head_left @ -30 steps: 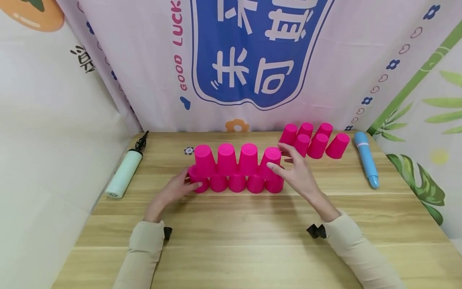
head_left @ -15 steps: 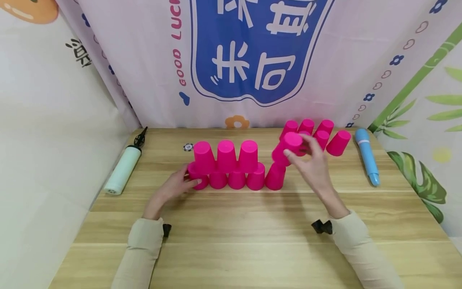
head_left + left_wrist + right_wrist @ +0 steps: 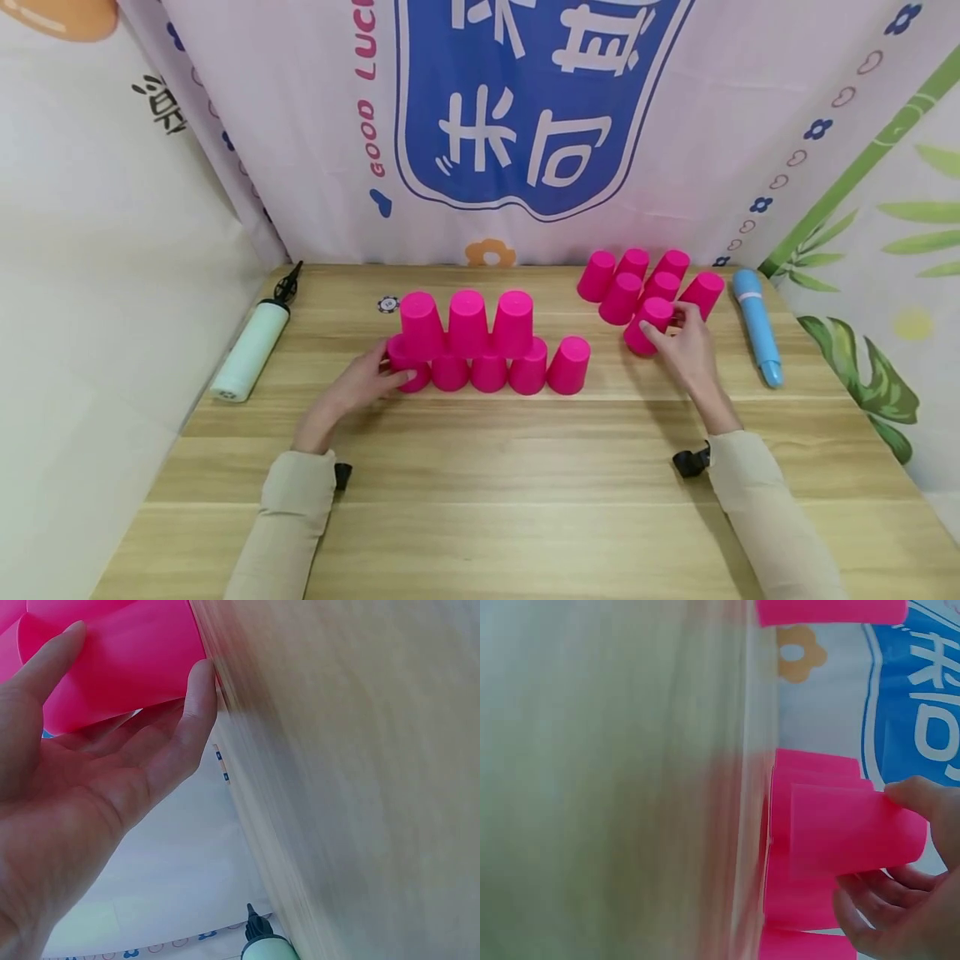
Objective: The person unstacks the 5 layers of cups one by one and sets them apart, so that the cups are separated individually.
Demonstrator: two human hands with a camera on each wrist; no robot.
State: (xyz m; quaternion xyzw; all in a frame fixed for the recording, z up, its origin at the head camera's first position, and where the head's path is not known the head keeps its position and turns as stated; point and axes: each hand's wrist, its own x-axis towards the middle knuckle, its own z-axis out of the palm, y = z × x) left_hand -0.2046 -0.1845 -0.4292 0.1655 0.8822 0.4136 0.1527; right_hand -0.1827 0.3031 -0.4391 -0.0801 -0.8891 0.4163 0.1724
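In the head view, my left hand [image 3: 363, 383] holds the leftmost upside-down pink cup [image 3: 408, 375] of a row, its thumb in front and fingers round the outer side. Three more cups form a second tier, and the middle one [image 3: 467, 325] straddles the cups beneath. At the row's right end, a cup [image 3: 569, 366] stands with nothing on top. My right hand [image 3: 686, 342] grips another upside-down cup [image 3: 649, 327] between thumb and fingers, just in front of a cluster of similar cups [image 3: 620, 298]. The right wrist view shows this held cup [image 3: 855, 829] overlapping the cluster.
A pale green hand pump [image 3: 251, 350] lies on the left of the wooden table [image 3: 480, 500]. A blue tube-shaped object [image 3: 757, 327] lies at the right. Behind the cups is a small round chip [image 3: 387, 304]. A printed cloth [image 3: 315, 150] hangs along the back edge.
My right hand has lifted the rightmost upper-tier cup off the row and carried it right to the cluster. The second tier went from several cups to three. My left hand has stayed put.
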